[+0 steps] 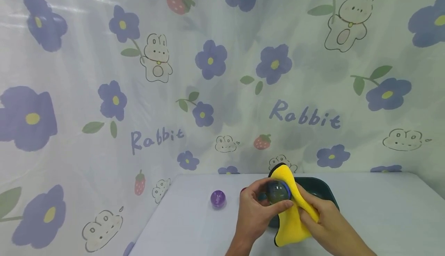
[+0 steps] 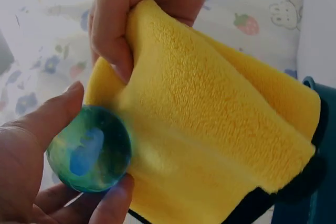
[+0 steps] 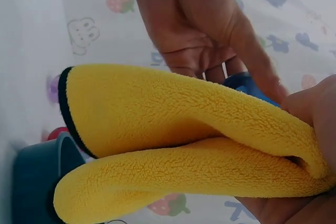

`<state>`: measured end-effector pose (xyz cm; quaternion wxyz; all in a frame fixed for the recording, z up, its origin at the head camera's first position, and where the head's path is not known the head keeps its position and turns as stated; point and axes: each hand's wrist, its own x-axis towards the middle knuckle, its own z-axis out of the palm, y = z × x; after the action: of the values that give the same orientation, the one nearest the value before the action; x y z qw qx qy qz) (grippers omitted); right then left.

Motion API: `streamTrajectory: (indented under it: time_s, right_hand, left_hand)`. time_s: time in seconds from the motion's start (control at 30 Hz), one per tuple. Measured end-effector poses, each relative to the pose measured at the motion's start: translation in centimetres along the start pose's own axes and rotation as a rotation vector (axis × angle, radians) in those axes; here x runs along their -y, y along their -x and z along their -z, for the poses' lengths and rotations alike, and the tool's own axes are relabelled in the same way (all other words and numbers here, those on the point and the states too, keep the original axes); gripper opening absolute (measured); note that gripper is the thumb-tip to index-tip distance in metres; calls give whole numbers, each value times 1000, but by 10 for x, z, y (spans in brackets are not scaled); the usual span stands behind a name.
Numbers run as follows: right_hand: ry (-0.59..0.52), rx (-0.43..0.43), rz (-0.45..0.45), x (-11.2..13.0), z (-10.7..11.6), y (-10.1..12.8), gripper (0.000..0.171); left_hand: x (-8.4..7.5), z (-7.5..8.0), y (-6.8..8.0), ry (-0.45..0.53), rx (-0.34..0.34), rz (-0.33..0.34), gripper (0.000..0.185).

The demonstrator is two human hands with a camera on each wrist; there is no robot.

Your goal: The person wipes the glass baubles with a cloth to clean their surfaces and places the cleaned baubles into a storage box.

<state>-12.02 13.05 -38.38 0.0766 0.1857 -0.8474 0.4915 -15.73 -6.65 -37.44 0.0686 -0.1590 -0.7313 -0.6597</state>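
Between the thumb and fingers of my left hand (image 1: 253, 209) is a clear blue-green ball (image 1: 278, 192). The left wrist view shows the ball (image 2: 89, 148) with a blue shape inside, its right side against a yellow cloth (image 2: 184, 114). My right hand (image 1: 325, 217) grips the folded yellow cloth (image 1: 293, 225), which has a dark edging and hangs down beside the ball. In the right wrist view the cloth (image 3: 157, 108) hides most of the ball, and only part of the right hand (image 3: 325, 114) shows at the edge.
A dark green tub (image 1: 314, 182) stands behind the hands on the white table (image 1: 382, 209). A purple ball (image 1: 218, 199) lies left of the hands. Part of a red ball (image 1: 243, 190) shows behind the left hand. A patterned curtain (image 1: 222, 94) hangs behind the table.
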Motion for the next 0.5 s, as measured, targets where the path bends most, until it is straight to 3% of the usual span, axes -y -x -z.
streamTrajectory:
  time_s: [0.2,0.5]
  right_hand:
    - [80,-73,81,2,-2,2,62]
    - [208,-226,132,5,-7,4,63]
  left_hand:
    - [2,3,-3,-39,15,14,53]
    - [-1,4,-1,-115,53,54,55]
